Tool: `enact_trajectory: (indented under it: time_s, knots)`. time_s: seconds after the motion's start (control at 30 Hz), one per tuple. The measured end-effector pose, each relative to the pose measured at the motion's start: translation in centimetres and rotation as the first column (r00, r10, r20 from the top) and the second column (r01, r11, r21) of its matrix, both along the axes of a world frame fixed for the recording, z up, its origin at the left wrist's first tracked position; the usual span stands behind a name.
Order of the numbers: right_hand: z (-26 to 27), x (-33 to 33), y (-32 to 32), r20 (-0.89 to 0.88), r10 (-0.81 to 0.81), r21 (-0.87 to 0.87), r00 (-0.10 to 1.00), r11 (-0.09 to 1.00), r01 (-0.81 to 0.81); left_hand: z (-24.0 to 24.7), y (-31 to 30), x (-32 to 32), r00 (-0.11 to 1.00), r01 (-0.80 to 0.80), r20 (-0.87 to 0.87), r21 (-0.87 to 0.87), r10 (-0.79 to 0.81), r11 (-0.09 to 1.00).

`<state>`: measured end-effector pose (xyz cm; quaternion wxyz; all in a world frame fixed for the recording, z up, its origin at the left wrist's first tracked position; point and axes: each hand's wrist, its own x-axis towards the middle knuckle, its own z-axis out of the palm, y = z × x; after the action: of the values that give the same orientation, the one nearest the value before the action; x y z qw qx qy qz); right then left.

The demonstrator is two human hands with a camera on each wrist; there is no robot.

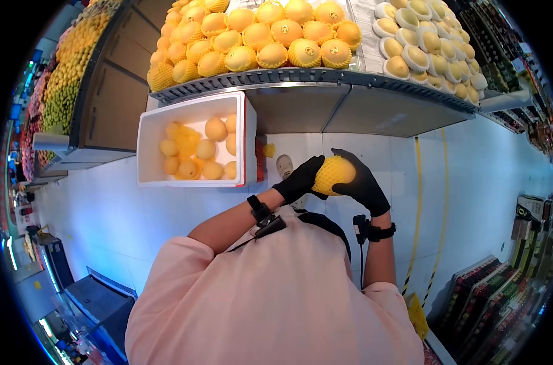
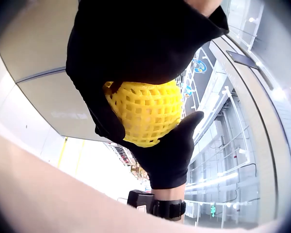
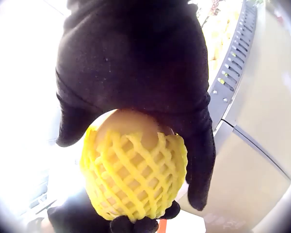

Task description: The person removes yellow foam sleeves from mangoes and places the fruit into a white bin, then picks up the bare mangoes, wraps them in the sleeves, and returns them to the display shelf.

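Note:
A round yellow-orange fruit (image 1: 336,173) in a yellow foam net is held between both black-gloved hands in front of the body. My left hand (image 1: 298,177) grips its left side, with the fingertips showing under the net (image 3: 136,194) in the right wrist view. From the other side, my right hand (image 1: 366,187) cups the fruit, thumb and fingers spread around it. Part of the fruit's skin (image 3: 128,125) shows bare beside the right palm, where the net ends. The left wrist view has the netted side (image 2: 148,111) between the two gloves.
To the left, a white foam box (image 1: 249,140) holds several bare fruits (image 1: 206,149) and yellow netting (image 1: 185,141). Ahead stands a display counter (image 1: 288,76) with netted fruits (image 1: 287,30) and white-sleeved fruits (image 1: 430,41). Produce crates (image 1: 477,292) stand at the lower right.

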<state>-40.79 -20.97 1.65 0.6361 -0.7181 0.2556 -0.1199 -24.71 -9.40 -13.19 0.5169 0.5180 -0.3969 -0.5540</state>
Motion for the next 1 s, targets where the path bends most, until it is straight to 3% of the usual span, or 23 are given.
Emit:
enact_trajectory:
  time_s: [0.07, 0.1, 0.17, 0.27, 0.3, 0.4, 0.53, 0.57, 0.63, 0.7, 0.73, 0.77, 0.8, 0.83, 0.87, 1.0]
  knots:
    - [0.9, 1.7, -0.8, 0.003, 0.008, 0.029, 1.000, 1.000, -0.008, 2.5, -1.1, 1.4, 0.994, -0.018, -0.109, 0.113, 0.031, 0.993]
    - [1.2, 2.6, -1.3, -0.007, 0.003, 0.000, 1.000, 1.000, -0.003, 7.2, -1.5, 2.2, 0.989, -0.061, -0.128, 0.150, 0.081, 0.987]
    - [2.1, 4.9, -2.4, -0.026, -0.002, -0.060, 1.000, 0.998, 0.000, 10.0, -2.5, 3.3, 0.957, -0.213, -0.185, 0.078, 0.224, 0.974]
    - [4.0, 9.1, -4.4, 0.021, 0.006, -0.206, 1.000, 0.978, -0.002, 11.4, -4.4, 7.5, 0.798, -0.129, -0.553, 0.233, 0.240, 0.964]
    - [5.1, 10.9, -5.3, -0.001, 0.047, -0.246, 0.999, 0.968, -0.046, 11.9, -5.0, 8.6, 0.760, -0.179, -0.590, 0.212, 0.272, 0.961]
    - [6.2, 15.9, -6.6, 0.051, 0.105, -0.252, 0.993, 0.964, -0.089, 13.4, -5.9, 12.4, 0.748, -0.288, -0.551, 0.235, 0.371, 0.928]
    - [6.9, 21.5, -7.7, 0.013, 0.255, -0.446, 0.967, 0.867, -0.223, 14.1, -5.9, 16.5, 0.696, -0.482, -0.537, 0.141, 0.476, 0.865]
    - [7.3, 22.8, -7.9, -0.024, 0.271, -0.464, 0.962, 0.850, -0.251, 14.4, -5.6, 17.0, 0.814, -0.555, -0.230, -0.042, 0.533, 0.831]
    - [7.8, 25.0, -8.4, -0.045, 0.315, -0.502, 0.948, 0.813, -0.294, 15.4, -5.1, 18.7, 0.818, -0.557, -0.194, -0.031, 0.542, 0.830]
    - [10.0, 26.9, -8.7, -0.052, 0.370, -0.457, 0.927, 0.817, -0.352, 16.3, -5.1, 20.2, 0.632, -0.553, -0.561, 0.156, 0.535, 0.818]
    - [11.2, 28.1, -9.0, -0.052, 0.400, -0.439, 0.915, 0.814, -0.380, 16.3, -5.1, 21.1, 0.776, -0.604, -0.259, -0.042, 0.575, 0.796]
    - [12.0, 29.2, -9.4, -0.074, 0.396, -0.481, 0.915, 0.790, -0.381, 15.9, -4.8, 21.9, 0.789, -0.580, 0.078, -0.237, 0.610, 0.780]
    - [12.7, 30.3, -10.2, -0.090, 0.407, -0.541, 0.909, 0.746, -0.388, 15.4, -4.5, 22.7, 0.767, -0.630, -0.212, -0.067, 0.606, 0.774]
    - [13.2, 31.5, -11.0, -0.064, 0.411, -0.586, 0.909, 0.722, -0.368, 15.0, -4.3, 23.5, 0.615, -0.662, -0.477, 0.119, 0.627, 0.740]
    - [13.7, 32.7, -11.9, -0.038, 0.418, -0.627, 0.908, 0.697, -0.347, 14.6, -3.5, 24.3, 0.563, -0.676, -0.565, 0.106, 0.603, 0.729]
    - [15.6, 39.0, -16.8, -0.013, 0.394, -0.665, 0.919, 0.683, -0.302, 12.4, -1.0, 25.7, 0.458, -0.792, -0.477, 0.164, 0.750, 0.588]
